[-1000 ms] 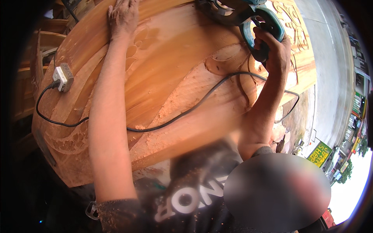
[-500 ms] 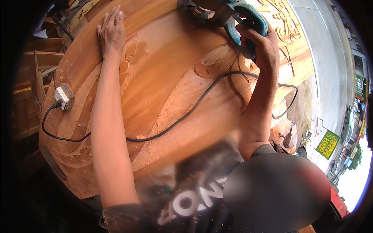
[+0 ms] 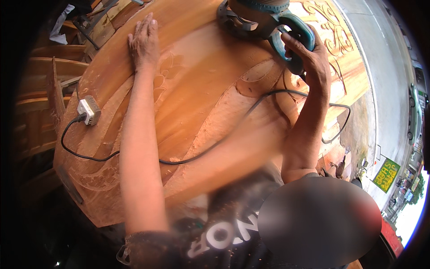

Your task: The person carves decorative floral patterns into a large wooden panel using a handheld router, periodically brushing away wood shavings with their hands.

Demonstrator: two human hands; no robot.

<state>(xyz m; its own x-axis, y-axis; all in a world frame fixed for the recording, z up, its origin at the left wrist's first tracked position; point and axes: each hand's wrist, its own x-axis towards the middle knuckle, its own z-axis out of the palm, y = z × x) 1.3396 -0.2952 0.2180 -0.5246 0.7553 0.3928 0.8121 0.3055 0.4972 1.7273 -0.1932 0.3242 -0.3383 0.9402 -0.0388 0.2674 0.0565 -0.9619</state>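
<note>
My right hand (image 3: 313, 60) is closed round the looped handle of a teal and black power router (image 3: 260, 20). Its round open base sits at the far side of a carved wooden panel (image 3: 188, 116), and its top is cut off by the picture's edge. My left hand (image 3: 144, 42) lies flat on the smooth far left of the panel, fingers stretched out and holding nothing. A black power cord (image 3: 215, 145) runs across the wood and under my left forearm. It ends in a plug in a white socket block (image 3: 89, 111) on the panel's left part.
Wood dust and shavings (image 3: 197, 141) lie in the carved hollows. Wooden furniture parts (image 3: 53, 94) crowd the left side. Beyond the panel's right edge run a paved street (image 3: 376, 49), a green sign (image 3: 386, 175) and a parked car (image 3: 414, 107).
The whole view has shifted, so the panel, both hands and the router sit farther right and the router lower, with more of its body showing. Both hands keep their poses.
</note>
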